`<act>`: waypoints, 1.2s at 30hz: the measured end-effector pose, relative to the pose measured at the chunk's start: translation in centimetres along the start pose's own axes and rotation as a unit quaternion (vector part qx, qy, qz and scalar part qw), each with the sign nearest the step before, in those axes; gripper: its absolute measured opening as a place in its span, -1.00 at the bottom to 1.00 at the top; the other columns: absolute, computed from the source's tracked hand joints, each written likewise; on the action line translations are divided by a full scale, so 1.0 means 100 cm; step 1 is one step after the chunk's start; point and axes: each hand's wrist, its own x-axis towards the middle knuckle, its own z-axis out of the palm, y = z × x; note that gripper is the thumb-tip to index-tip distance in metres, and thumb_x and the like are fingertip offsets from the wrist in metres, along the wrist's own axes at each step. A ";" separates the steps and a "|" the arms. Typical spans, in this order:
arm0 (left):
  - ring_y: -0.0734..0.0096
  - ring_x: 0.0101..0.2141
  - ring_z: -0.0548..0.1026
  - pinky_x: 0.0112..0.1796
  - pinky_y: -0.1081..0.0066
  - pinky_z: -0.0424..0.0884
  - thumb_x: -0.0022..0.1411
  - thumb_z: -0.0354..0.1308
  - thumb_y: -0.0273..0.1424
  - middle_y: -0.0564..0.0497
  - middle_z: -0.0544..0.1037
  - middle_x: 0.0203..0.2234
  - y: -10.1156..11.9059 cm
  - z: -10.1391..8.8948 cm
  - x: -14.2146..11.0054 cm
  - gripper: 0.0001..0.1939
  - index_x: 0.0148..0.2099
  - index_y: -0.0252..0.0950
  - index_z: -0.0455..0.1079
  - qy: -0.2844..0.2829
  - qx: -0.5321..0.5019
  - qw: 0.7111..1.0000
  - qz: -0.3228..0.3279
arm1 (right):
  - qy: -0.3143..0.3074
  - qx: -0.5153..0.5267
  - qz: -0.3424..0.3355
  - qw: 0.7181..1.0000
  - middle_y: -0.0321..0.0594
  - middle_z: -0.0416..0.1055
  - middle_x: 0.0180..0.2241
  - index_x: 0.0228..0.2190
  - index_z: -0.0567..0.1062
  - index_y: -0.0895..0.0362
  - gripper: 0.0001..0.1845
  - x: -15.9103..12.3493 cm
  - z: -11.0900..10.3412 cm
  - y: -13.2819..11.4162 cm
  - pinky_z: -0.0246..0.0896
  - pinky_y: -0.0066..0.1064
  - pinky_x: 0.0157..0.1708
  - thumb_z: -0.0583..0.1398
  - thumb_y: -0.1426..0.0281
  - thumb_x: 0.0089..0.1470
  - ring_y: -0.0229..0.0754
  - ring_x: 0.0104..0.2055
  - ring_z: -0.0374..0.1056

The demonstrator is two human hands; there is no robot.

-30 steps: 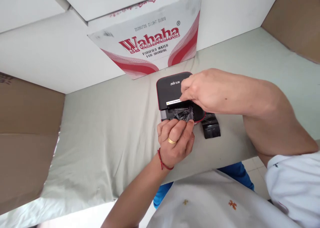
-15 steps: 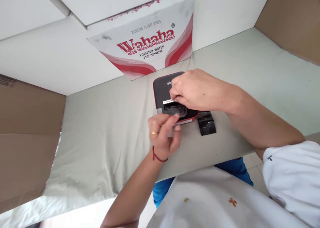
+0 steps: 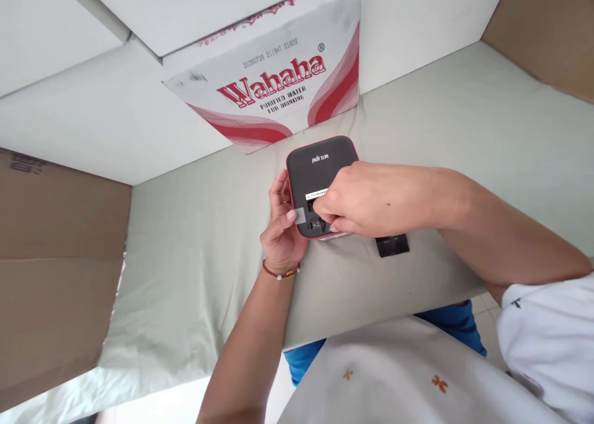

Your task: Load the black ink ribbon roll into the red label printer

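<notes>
A black box-shaped device [image 3: 310, 175] with a red rim and white FEIE lettering lies on the cloth. Along its left edge my left hand [image 3: 284, 229] is wrapped, the thumb near a translucent grey tab [image 3: 301, 215] and the fingers at the side. My right hand [image 3: 359, 198] is over the device's lower right part, fingers curled and pointing into a recess [image 3: 316, 227] below a white warning label [image 3: 316, 194]. Whatever its fingertips hold, if anything, is hidden. A glossy black piece [image 3: 393, 246] lies on the cloth beneath my right forearm.
Behind the device stands a white and red Wahaha water carton [image 3: 273, 96] against white panels [image 3: 427, 28]. Brown cardboard boxes stand at the left [image 3: 55, 275] and far right [image 3: 547, 40]. Pale green cloth [image 3: 185, 244] covers the surface, whose front edge lies close to my body.
My left hand has gone from pinching at clear film over the recess to gripping the device's left edge. My right hand has moved down to the recess.
</notes>
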 end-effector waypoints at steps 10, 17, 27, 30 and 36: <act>0.06 0.48 0.52 0.47 0.00 0.51 0.18 0.60 -0.17 0.13 0.39 0.61 0.002 -0.010 0.001 0.06 0.59 0.40 0.22 -0.024 -0.011 0.998 -0.050 | -0.017 0.042 -0.023 0.999 -0.18 0.52 -0.42 -0.23 0.63 0.15 -0.86 0.004 0.000 0.007 -0.03 -0.25 -0.39 0.26 0.49 0.42 -0.20 -0.46 0.26; 0.05 0.39 0.61 0.31 0.03 0.66 0.18 0.65 -0.08 0.03 0.39 0.61 -0.004 -0.020 0.003 0.15 0.64 0.43 0.11 -0.041 0.041 0.998 -0.031 | -0.023 0.037 -0.022 0.999 -0.27 0.53 -0.39 -0.26 0.62 0.13 -0.83 0.002 0.000 0.009 0.01 -0.26 -0.41 0.25 0.52 0.42 -0.24 -0.48 0.20; 0.03 0.52 0.44 0.41 0.09 0.53 0.23 0.61 0.01 0.03 0.39 0.58 -0.015 -0.024 0.003 -0.10 0.51 0.26 0.35 -0.063 0.034 0.997 -0.011 | 0.112 0.053 0.011 0.992 -0.16 0.63 -0.32 -0.24 0.68 0.17 -0.77 0.013 0.005 0.018 -0.03 -0.29 -0.30 0.22 0.47 0.44 -0.22 -0.39 0.28; -0.03 0.52 0.44 0.44 -0.01 0.51 0.23 0.61 0.02 0.01 0.40 0.56 -0.015 -0.025 0.004 -0.14 0.49 0.22 0.38 -0.066 0.034 0.997 -0.018 | 0.205 0.032 0.120 0.971 -0.07 0.72 -0.10 -0.04 0.73 0.13 -0.72 0.026 0.009 0.027 -0.03 -0.29 -0.27 0.20 0.48 0.41 -0.11 -0.23 0.44; -0.02 0.48 0.47 0.43 -0.01 0.53 0.22 0.60 0.01 0.03 0.43 0.53 -0.014 -0.022 0.005 -0.17 0.46 0.22 0.41 -0.063 0.026 0.997 -0.029 | 0.128 -0.016 0.193 0.973 0.01 0.76 -0.03 -0.06 0.78 0.10 -0.73 0.042 0.016 0.037 0.02 -0.28 -0.27 0.29 0.46 0.31 0.03 -0.12 0.56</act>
